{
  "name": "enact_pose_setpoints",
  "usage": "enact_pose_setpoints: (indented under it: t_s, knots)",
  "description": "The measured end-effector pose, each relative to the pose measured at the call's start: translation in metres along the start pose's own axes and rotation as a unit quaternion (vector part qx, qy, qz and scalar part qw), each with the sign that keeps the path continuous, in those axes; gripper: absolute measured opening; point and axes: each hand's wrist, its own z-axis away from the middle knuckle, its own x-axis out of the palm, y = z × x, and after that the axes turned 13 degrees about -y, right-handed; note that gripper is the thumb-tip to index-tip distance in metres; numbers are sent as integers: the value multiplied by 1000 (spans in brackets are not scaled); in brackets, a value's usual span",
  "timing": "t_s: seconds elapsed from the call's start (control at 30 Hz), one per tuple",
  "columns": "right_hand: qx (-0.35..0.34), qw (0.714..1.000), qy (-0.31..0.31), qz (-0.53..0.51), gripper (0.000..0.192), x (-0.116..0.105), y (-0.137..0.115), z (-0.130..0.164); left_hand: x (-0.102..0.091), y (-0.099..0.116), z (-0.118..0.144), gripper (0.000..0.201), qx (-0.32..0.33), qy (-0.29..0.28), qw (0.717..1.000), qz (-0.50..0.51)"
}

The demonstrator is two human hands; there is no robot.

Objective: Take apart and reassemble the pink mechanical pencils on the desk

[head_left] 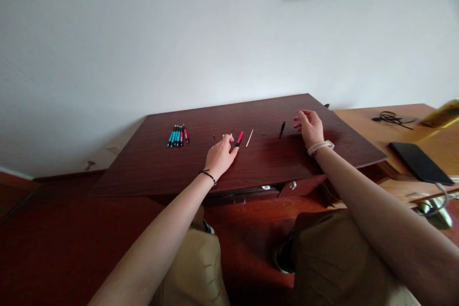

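A dark wooden desk [251,162] stood against a white wall [143,33], with a lighter wooden table [401,134] adjoining it on the right. On that lighter table lay a black tablet [419,162] and a coiled black cable [392,118].

The person's left hand [221,155] rested palm down near the middle of the desk, fingers loosely curled and close together, gripping nothing. The red pen piece [239,138] lay flat on the desk just beyond the fingertips, touching or nearly touching the index finger; contact could not be confirmed. A thin white refill [249,137] lay just to the right of the red piece, clear of the fingers.

The right hand [310,127] rested at the right part of the desk, fingers curled and slightly apart, holding nothing. A black pen piece [282,128] lay just left of its fingertips, not touching them.

A row of teal and red pens [178,136] lay side by side well to the left of both hands. Small parts [214,136] lay between the row and the left hand, too small to identify.
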Motion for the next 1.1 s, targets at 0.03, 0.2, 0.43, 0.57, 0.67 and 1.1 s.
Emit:
enact_pose_setpoints:
  t_s: [0.03,0.2,0.43,0.57,0.67,1.1]
  knots:
    - [-10,1000,15,6,42,-1,0,0,0,1,0,26,-9,2,1000,0]
    - [-83,992,80,53,33,-4,-10,3,0,0,-2,35,-33,35,999,9]
    - [-132,984,91,75,41,10,-45,8,-8,-17,-12,37,-33,122,992,-22]
    - [-176,981,35,73,48,33,-71,17,-12,-19,-22,37,-35,116,992,-37]
    - [-188,979,14,74,43,52,-92,28,-12,-15,-29,38,-40,115,992,-41]
    - [-161,968,-172,83,32,111,-106,43,-10,-19,-47,35,-76,106,990,-48]
